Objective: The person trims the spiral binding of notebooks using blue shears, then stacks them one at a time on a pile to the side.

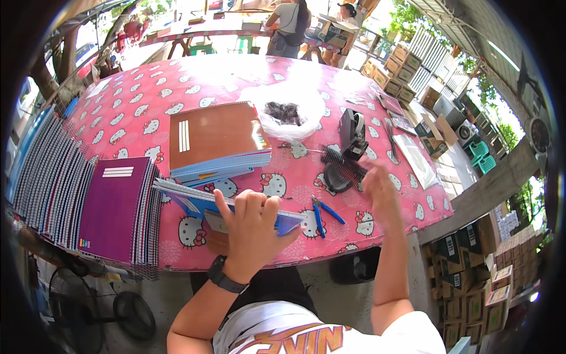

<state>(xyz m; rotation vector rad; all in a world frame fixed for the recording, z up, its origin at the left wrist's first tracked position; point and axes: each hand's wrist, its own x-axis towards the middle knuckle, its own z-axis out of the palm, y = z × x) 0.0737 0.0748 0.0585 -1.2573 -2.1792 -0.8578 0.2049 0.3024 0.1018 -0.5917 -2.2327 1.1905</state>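
Note:
My left hand, with a dark watch on its wrist, grips a blue notebook tilted up on its edge at the table's front. Further right, my right hand is smeared by motion beside a bundle of thin black spiral coils; whether it touches them is unclear. Between the hands lie cutting pliers with blue handles. Behind the held notebook rests a stack of notebooks with a brown cover on top. A black tape dispenser stands behind the coils, and a black rounded object lies below them.
A pink patterned cloth covers the table. Purple-topped notebooks and a long row of spiral-bound notebooks fill the left side. A white plastic bag holds dark coils. Cartons are stacked at right; two people stand beyond.

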